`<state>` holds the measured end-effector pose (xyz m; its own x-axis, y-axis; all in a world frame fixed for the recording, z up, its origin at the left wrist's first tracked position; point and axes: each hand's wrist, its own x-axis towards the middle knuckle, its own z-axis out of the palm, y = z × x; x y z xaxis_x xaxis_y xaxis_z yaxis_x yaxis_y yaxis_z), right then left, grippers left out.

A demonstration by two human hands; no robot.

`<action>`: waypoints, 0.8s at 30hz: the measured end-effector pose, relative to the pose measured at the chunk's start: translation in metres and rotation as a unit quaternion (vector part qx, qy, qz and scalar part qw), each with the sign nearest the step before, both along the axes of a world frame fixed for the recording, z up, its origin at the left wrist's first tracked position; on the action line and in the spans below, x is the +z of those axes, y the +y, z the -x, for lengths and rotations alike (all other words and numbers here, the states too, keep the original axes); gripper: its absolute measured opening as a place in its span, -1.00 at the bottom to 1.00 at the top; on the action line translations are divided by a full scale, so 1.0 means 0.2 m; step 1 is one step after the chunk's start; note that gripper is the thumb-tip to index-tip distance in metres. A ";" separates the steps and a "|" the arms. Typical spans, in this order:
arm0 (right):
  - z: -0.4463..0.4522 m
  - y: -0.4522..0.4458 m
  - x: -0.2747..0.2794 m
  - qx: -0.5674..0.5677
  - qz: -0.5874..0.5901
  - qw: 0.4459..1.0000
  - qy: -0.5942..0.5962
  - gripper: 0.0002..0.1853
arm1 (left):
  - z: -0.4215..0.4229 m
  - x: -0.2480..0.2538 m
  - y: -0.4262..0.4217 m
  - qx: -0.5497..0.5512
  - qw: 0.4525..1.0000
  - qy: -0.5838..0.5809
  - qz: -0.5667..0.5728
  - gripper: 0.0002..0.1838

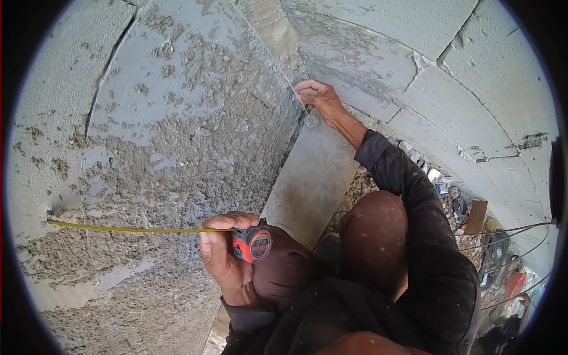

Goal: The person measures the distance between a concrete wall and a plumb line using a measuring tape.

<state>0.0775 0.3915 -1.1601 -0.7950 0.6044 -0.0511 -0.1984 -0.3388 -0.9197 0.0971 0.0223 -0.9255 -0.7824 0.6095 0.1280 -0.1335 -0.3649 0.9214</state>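
My left hand (226, 251) is wrapped around a red and black tape measure (252, 243) above my left knee. Its yellow blade (136, 229) is drawn out to the left, and the hooked end stands near the rough wall (177, 171). Up in the corner, my right hand (322, 102) has its fingers closed at a thin pale string (266, 48) that comes down from the top. Just below those fingers, a round grey weight (311, 120) hangs at the string's lower end, over a pale flat board (313, 177).
A wall of large pale blocks (473, 77) with cracked joints rises on the right. Rubble and debris (438, 177) lie along its foot, with a brown piece of board (475, 217). Dark cables (509, 232) cross at the right. Part of another person (503, 334) shows at lower right.
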 end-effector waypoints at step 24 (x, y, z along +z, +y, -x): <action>0.01 0.11 -0.02 -0.021 -0.207 0.976 0.063 -0.84 | -0.02 0.00 0.06 0.004 0.999 0.010 0.032 -0.69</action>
<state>0.0755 0.4126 -1.1638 -0.7538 0.5843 0.3007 -0.3246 0.0668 -0.9435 0.1003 0.0344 -0.9252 -0.7847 0.6109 0.1048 -0.1119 -0.3060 0.9454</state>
